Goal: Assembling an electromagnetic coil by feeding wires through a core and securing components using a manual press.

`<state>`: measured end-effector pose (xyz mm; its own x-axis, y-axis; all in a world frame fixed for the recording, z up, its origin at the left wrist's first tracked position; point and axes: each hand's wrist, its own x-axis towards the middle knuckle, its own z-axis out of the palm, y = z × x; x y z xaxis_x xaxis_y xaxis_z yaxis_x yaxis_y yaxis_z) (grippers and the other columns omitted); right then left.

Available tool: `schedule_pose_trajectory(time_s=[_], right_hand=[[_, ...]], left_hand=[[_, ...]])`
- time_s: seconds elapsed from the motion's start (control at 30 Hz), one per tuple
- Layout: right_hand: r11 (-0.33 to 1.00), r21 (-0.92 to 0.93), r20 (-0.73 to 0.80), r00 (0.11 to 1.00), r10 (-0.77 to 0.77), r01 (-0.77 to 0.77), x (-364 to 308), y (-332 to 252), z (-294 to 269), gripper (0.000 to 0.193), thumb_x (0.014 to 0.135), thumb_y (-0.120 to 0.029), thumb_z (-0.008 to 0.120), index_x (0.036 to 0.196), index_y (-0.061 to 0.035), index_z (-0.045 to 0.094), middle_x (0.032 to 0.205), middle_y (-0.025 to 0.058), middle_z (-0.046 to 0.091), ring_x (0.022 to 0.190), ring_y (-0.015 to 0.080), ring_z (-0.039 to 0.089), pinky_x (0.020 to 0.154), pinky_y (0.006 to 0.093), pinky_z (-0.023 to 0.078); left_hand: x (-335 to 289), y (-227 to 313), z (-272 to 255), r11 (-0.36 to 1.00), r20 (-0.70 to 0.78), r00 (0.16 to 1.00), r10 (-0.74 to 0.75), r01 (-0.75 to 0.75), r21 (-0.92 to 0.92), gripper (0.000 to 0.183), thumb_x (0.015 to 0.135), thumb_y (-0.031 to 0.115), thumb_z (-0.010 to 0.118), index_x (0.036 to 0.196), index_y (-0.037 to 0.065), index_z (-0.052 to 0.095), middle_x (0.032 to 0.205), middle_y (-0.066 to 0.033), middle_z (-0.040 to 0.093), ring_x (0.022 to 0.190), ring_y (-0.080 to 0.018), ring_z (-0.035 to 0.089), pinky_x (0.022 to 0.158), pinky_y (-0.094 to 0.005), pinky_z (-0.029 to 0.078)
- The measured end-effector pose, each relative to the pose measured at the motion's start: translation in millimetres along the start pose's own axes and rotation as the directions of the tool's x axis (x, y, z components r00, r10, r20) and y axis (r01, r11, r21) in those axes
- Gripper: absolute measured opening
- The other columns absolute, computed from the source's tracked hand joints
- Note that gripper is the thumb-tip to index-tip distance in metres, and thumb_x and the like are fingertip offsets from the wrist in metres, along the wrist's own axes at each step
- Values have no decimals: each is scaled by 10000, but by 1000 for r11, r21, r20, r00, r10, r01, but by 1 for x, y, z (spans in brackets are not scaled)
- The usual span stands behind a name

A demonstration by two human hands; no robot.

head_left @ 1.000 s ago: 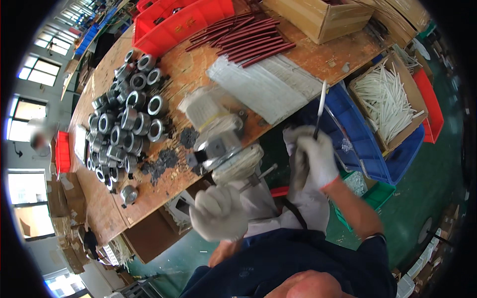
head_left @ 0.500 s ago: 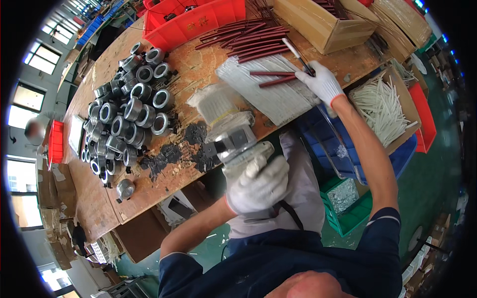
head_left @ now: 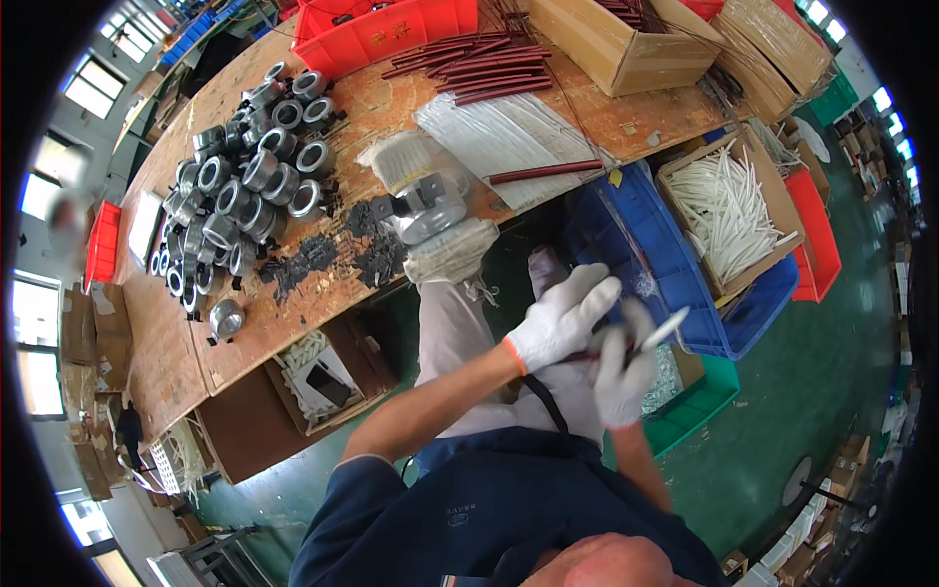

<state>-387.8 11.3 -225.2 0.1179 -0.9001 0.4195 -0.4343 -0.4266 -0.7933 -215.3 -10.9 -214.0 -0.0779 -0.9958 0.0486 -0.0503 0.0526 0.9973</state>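
Observation:
Over my lap, my left hand (head_left: 567,318) in a white glove has its fingers stretched out and slightly apart, close to the right hand. My right hand (head_left: 626,382), also gloved and partly blurred, is closed round a thin rod with a white end (head_left: 667,330). A trace of dark red shows between the hands, but its shape is hidden. Beyond my knees a clear and grey metal-looking cylinder (head_left: 430,215) with a dark tab rests on white cloth wrapping (head_left: 450,252) at the table edge. One dark red tube (head_left: 546,172) lies on a pale plastic sheet (head_left: 489,137).
A heap of metal rings (head_left: 254,176) covers the table's left. Dark red tubes (head_left: 479,68) lie behind, beside a red bin (head_left: 386,39) and a cardboard box (head_left: 626,59). To my right, a blue crate (head_left: 626,225) adjoins a box of white tubes (head_left: 729,210); a green bin (head_left: 694,406) stands below.
My right hand has drawn back from the table to my lap with the rod. My left hand has left the cylinder, which now rests on the cloth, and moved toward the right hand.

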Motion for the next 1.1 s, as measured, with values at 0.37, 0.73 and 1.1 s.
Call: schedule_pose_trajectory(time_s=[0.37, 0.73, 1.1], right_hand=[[977, 100, 303, 941, 150, -188, -137, -2, -132, 688, 983, 77, 532, 1632, 80, 308, 803, 81, 700, 694, 125, 650, 705, 270, 550], [992, 108, 354, 931, -92, 57, -117, -17, -113, 725, 948, 73, 579, 1629, 89, 329, 790, 84, 720, 610, 129, 643, 624, 277, 535], [818, 357, 7, 877, 480, -451, -139, 14, -185, 367, 1051, -68, 559, 1389, 64, 619, 814, 52, 654, 591, 85, 519, 515, 227, 402]], left_hand=[[15, 45, 34, 845, 200, 954, -224, 292, -448, 476, 1127, 412, 574, 1374, 8, 619, 1075, -64, 691, 821, -128, 644, 669, -276, 566], [-39, 15, 73, 863, 296, 943, -152, 272, -426, 443, 1179, 402, 463, 1120, -3, 632, 848, -132, 732, 779, -231, 756, 721, -336, 618], [-26, 66, -30, 522, -127, 981, -149, -31, -852, 388, 1177, 335, 485, 1236, -41, 558, 920, -136, 678, 832, -329, 747, 809, -496, 655]])
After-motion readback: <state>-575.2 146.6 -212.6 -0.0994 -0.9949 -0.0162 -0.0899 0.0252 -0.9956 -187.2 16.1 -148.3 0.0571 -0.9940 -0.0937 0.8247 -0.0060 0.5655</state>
